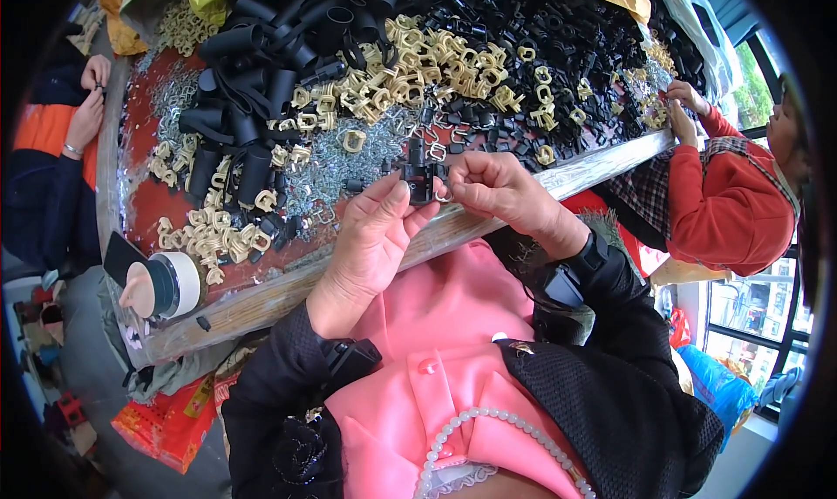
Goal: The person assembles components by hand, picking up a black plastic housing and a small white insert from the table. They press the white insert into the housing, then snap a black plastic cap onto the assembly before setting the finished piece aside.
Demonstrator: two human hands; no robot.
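My left hand is closed on a black plastic fitting with an upright stub, held just above the table's near edge. At the fitting's right side, my right hand pinches a small bent metal wire clip. The clip touches or nearly touches the fitting; my fingers partly hide where they meet. Beyond my hands lies a heap of loose silvery wire clips. Cream plastic square rings are piled behind them. Small black plastic parts spread across the far right.
Black tubes are stacked at the left of the red tabletop. A wooden rail borders its near side. A round white container stands at the near left corner. One person works at right; another's hands show at left.
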